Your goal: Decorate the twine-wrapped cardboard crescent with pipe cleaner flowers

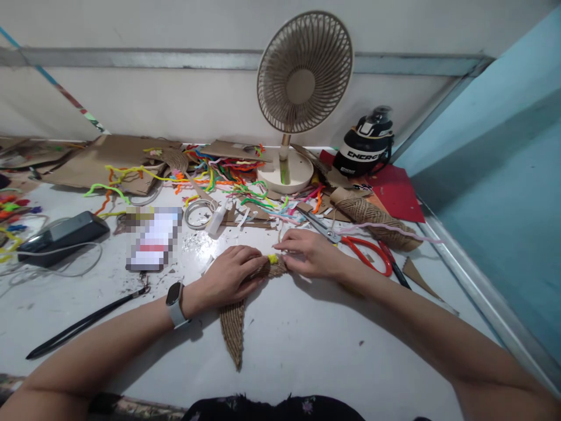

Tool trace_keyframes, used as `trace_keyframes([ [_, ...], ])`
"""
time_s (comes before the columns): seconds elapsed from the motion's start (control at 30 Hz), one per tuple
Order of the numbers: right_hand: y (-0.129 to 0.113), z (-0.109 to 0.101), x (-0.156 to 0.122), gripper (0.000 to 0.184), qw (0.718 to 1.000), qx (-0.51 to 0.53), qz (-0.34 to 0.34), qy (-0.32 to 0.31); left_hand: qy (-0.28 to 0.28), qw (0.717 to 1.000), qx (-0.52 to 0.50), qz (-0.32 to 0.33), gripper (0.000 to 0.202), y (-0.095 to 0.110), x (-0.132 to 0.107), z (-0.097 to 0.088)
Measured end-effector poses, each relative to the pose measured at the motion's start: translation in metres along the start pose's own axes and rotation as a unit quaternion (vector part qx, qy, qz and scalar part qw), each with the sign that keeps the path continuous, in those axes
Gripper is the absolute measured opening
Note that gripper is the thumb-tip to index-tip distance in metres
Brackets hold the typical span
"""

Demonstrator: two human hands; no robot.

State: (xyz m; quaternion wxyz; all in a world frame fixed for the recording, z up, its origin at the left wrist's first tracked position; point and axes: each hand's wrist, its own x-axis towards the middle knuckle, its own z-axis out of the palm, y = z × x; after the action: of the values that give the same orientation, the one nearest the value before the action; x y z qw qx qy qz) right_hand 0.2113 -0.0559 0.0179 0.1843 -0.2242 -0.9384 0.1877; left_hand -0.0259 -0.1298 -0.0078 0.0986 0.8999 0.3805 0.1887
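Note:
A brown twine-covered piece [232, 332] lies on the white table, its pointed tip toward me. A small bright yellow fuzzy bit [272, 258] sits on the part between my hands. My left hand [234, 273] is closed over the piece, fingers together and pressing on it; the middle of the piece is hidden under this hand. My right hand [307, 255] is bent at the piece's right end, its thumb touching the edge. A thin twine strand shows by its index finger, and the fingers look pinched on it.
Orange-handled scissors [368, 254] and a twine roll [379, 221] lie to the right. A fan [284, 175] and a black bottle [363, 149] stand behind. Colourful pipe cleaners [219, 175], cardboard [105, 161], a tape roll [199, 214], a phone [153, 240] and a black case [65, 237] spread leftward.

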Motion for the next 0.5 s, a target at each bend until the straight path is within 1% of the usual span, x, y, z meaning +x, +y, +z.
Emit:
trace_keyframes([
  [0.07,0.0008,-0.0006,0.0002,0.026,1.0,0.002,0.002,0.008,0.003,1.0,-0.007,-0.003,0.037,0.0,0.0001,0.0],
  [0.27,0.0018,0.0068,0.0011,0.019,0.999,0.003,-0.008,-0.032,0.008,1.0,-0.018,-0.015,0.039,0.0002,-0.0003,0.0011],
  [0.5,-0.0003,0.0091,0.0017,0.013,0.999,-0.006,0.026,-0.034,0.006,0.999,-0.026,-0.02,0.039,0.0013,0.0004,-0.0004],
])
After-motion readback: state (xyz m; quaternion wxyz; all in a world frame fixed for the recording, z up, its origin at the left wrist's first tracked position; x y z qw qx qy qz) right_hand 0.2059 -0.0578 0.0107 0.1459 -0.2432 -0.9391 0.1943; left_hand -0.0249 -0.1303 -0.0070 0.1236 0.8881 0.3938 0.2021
